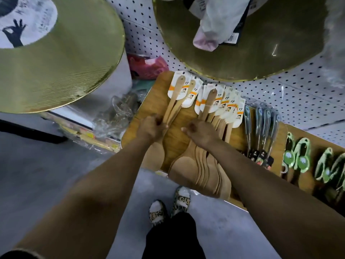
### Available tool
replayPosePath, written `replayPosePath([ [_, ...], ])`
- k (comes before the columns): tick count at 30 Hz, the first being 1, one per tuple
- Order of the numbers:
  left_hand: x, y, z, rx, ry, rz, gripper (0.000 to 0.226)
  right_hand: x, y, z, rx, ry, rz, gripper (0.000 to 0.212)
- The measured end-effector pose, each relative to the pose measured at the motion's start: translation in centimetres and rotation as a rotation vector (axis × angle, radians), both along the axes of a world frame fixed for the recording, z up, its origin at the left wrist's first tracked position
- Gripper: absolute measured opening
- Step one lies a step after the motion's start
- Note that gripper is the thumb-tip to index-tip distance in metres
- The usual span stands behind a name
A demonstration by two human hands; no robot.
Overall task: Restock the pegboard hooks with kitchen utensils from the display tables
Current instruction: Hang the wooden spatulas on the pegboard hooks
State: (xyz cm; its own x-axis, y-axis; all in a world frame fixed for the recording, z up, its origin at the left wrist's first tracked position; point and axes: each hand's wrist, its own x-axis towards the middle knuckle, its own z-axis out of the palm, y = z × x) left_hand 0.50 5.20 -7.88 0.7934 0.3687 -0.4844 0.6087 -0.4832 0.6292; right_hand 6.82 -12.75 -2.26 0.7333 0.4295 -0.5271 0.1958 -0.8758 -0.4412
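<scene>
Head view over a wooden display table (179, 144). We saw the left hand (151, 128) with fingers curled around the handles of a small bundle of wooden spatulas (173, 103), whose carded tops lay toward the pegboard (291, 86). The right hand (200, 132) rested on a larger fanned stack of spatulas (207, 176), fingers curled over their handles. Beside that stack lay metal utensils with dark handles (261, 131), then green-carded items (296, 156). Two round gold boards (71, 71) overhung the scene.
</scene>
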Motion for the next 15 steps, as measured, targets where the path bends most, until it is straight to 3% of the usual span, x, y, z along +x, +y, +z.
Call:
replayPosePath([
  [3,0.3,0.2,-0.3,-0.041,-0.014,0.113,0.014,0.4,1.2,-1.0,0.052,0.040,-0.067,0.033],
  [6,-0.6,1.0,0.5,-0.151,-0.034,0.273,0.019,1.0,3.1,-2.0,0.109,0.094,-0.189,0.034],
  [15,-6.3,3.5,1.7,-0.408,-0.068,0.426,0.023,3.5,8.1,-9.0,0.142,0.220,-0.604,0.054],
])
